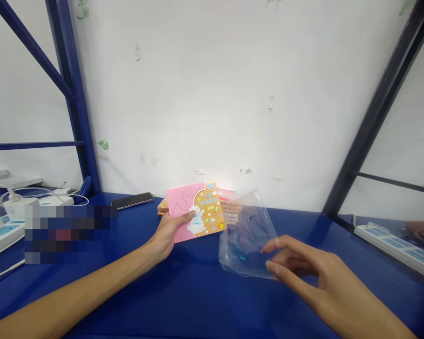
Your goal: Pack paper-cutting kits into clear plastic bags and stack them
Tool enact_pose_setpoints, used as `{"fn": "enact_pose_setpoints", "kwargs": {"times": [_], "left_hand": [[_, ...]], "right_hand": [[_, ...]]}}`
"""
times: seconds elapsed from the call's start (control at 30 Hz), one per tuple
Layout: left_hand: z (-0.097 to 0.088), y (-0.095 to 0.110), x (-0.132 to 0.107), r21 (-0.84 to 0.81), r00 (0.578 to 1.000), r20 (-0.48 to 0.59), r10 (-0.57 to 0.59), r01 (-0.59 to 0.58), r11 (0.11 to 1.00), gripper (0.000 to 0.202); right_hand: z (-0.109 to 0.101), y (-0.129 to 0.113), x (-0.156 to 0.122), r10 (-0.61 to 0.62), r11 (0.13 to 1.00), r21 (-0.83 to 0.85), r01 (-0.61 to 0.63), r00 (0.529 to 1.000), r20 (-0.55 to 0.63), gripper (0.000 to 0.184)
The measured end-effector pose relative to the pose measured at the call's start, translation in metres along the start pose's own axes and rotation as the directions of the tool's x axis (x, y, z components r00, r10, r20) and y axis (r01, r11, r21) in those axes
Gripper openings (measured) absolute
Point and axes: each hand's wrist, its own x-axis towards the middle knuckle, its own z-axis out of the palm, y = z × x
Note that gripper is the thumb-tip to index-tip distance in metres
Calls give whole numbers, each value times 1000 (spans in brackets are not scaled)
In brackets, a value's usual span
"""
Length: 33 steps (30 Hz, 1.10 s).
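Between its thumb and fingers my left hand grips a small booklet. Its front is pink on one side and yellow on the other, with a white cartoon animal. To the right, a clear plastic bag lies near the booklet. My right hand hovers at the bag's right side, thumb and forefinger apart; whether a fingertip touches the film is hard to tell. Partly hidden behind the booklet and bag is a stack of similar booklets.
A dark phone rests on the blue table at back left. White power strips and white cables sit at the sides. Blue metal frame posts rise beside the white wall. Part of the left side is pixelated.
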Motion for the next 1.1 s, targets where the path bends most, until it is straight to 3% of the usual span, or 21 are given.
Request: {"fn": "enact_pose_setpoints", "kwargs": {"times": [0.3,0.63,0.8,1.1], "left_hand": [[2,1,-1,-8,997,1,-73,73,997,80],[9,8,-10,-47,966,115,-232,239,970,75],[4,3,-8,-14,960,167,-223,229,973,83],[0,0,-7,68,964,218,-152,140,988,82]], "right_hand": [[-1,0,1,-16,1000,-17,15,999,-48,24],[-9,6,3,-46,999,-7,46,989,-139,28],[-14,17,5,-46,999,-14,44,980,-192,34],[-12,15,5,-35,999,-18,32,987,-157,34]]}}
